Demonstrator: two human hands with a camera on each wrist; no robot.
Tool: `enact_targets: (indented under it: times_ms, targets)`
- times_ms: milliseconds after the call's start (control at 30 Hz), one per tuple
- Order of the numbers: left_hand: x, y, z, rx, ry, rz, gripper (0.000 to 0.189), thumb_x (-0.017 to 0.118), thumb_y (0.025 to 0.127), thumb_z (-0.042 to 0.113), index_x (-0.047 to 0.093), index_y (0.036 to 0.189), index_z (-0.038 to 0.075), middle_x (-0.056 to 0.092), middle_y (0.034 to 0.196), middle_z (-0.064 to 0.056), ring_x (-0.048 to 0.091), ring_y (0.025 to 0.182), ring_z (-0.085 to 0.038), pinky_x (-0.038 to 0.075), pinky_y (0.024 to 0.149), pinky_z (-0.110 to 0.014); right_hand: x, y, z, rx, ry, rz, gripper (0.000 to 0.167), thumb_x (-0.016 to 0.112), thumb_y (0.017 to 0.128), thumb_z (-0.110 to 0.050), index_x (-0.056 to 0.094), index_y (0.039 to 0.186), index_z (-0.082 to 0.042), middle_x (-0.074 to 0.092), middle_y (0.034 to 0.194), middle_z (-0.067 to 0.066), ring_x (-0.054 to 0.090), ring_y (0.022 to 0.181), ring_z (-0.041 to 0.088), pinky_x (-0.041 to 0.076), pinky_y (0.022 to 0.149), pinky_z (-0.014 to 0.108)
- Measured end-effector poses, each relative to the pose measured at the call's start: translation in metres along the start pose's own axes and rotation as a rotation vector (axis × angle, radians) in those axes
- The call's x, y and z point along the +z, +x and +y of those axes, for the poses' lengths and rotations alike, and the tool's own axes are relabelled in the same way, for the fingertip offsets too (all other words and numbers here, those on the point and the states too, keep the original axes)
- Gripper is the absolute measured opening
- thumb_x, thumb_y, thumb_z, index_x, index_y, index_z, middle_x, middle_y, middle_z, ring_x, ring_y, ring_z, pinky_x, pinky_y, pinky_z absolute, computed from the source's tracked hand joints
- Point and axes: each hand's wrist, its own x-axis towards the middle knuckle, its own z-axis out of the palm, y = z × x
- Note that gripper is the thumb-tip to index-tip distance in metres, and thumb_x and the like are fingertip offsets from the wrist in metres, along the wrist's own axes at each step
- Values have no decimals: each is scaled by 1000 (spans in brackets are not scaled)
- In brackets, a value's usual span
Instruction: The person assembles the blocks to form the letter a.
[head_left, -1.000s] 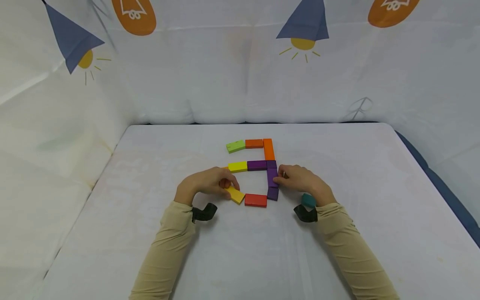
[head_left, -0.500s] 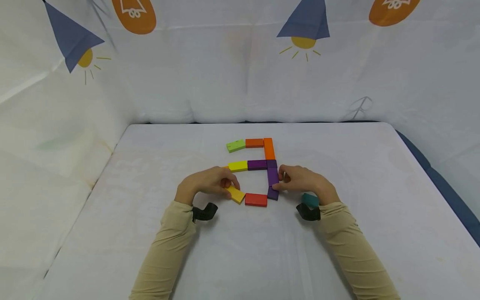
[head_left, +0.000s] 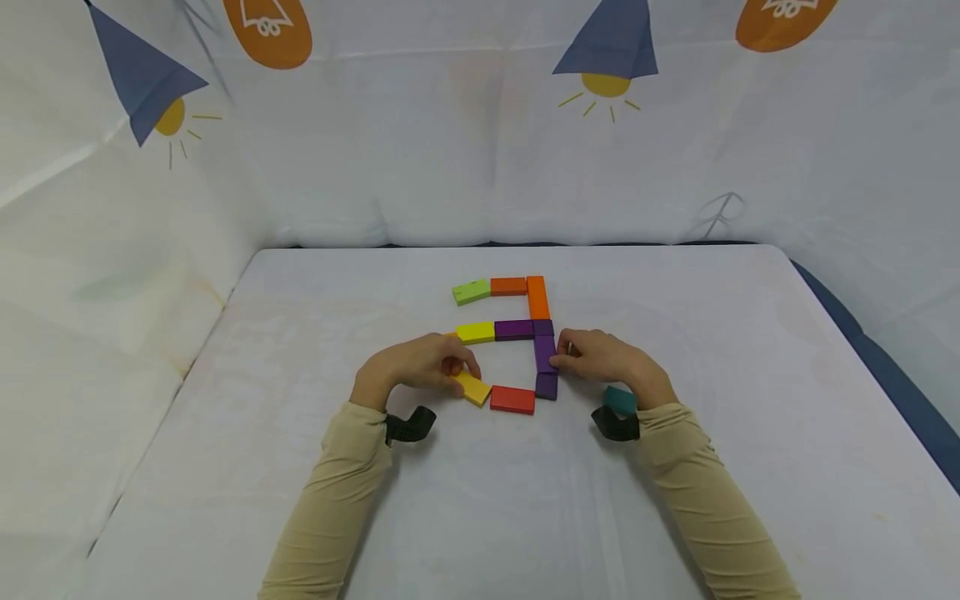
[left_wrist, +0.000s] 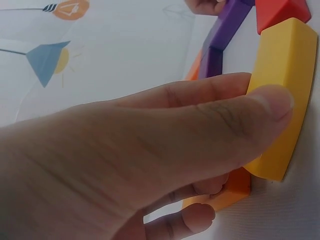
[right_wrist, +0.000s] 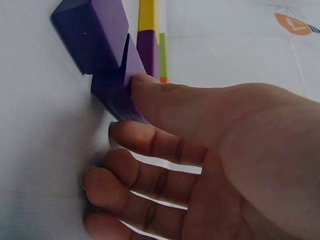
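Note:
Several coloured blocks form an open figure on the white table, seen in the head view. My left hand (head_left: 420, 362) pinches a yellow block (left_wrist: 282, 65) between thumb and fingers, its far end close to a red block (head_left: 513, 400). An orange block (left_wrist: 232, 190) lies behind those fingers in the left wrist view. On the figure's right side, my right hand (head_left: 606, 360) has its thumb tip against the middle purple block (head_left: 546, 353), its other fingers loosely bent beside it. A lower purple block (head_left: 547, 386) meets that one at an angle, a narrow gap showing in the right wrist view.
Farther back in the figure are a lighter yellow block (head_left: 476, 333), a horizontal purple block (head_left: 513, 331), a tall orange block (head_left: 538, 297), an orange-red block (head_left: 508, 287) and a green block (head_left: 472, 292). A teal block (head_left: 619, 400) lies by my right wrist, partly hidden.
My right thumb slid toward me onto the lower purple block, then back up to the middle one. The lower purple block turned slightly straighter. My left hand has stayed almost still.

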Motion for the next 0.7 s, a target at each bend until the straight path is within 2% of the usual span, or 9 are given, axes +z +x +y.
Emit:
enact_targets:
  times_ms: [267, 333, 400, 500, 567, 633, 700]
  targets:
    - [-2, -1, -3, 10, -17, 30, 21, 72, 84, 19, 69, 104, 17, 56, 86, -1, 49, 81, -13, 42, 72, -24, 0, -1, 0, -18, 9, 2, 22, 55, 95, -32, 54, 99, -10, 54, 80, 3, 48, 73, 17, 37, 61, 27]
    - [-4, -2, -7, 8, -21, 80, 22, 70, 86, 22, 68, 107, 16, 57, 89, 0, 50, 81, -13, 43, 73, -25, 0, 0, 1, -11, 12, -2, 22, 55, 95, -33, 54, 99, -11, 53, 79, 3, 48, 73, 17, 36, 61, 27]
    - [-8, -5, -12, -5, -15, 164, 25, 67, 88, 23, 66, 111, 14, 58, 91, 0, 52, 83, -14, 44, 73, -26, 0, 0, 1, -6, 15, -7, 23, 54, 95, -34, 54, 99, -11, 52, 78, 3, 47, 72, 17, 36, 60, 27]
    - [-11, -9, -20, -85, -2, 305, 29, 63, 91, 25, 63, 118, 13, 58, 95, -3, 52, 86, -18, 44, 74, -29, 0, 0, 1, -3, 16, -11, 23, 54, 95, -34, 54, 99, -12, 52, 77, 3, 47, 72, 18, 35, 60, 28]
    - [-12, -10, -25, -165, -4, 366, 32, 60, 92, 26, 61, 121, 12, 58, 98, -6, 52, 88, -20, 45, 74, -31, 0, 0, 0, -7, 14, -9, 23, 54, 95, -34, 55, 99, -11, 52, 78, 3, 47, 73, 18, 35, 60, 28]
    - [-12, -9, -30, -231, -16, 382, 34, 58, 93, 27, 58, 123, 12, 58, 101, -8, 53, 90, -22, 46, 75, -32, 0, -1, 1, -12, 10, -5, 23, 54, 95, -34, 55, 99, -11, 53, 78, 3, 47, 73, 17, 36, 60, 28]
    - [-11, -8, -32, -273, -34, 364, 36, 59, 93, 28, 56, 124, 11, 59, 104, -10, 54, 91, -23, 46, 77, -33, 0, -1, 1, -19, 10, 0, 23, 54, 95, -33, 55, 98, -11, 53, 79, 3, 48, 73, 17, 36, 61, 28]
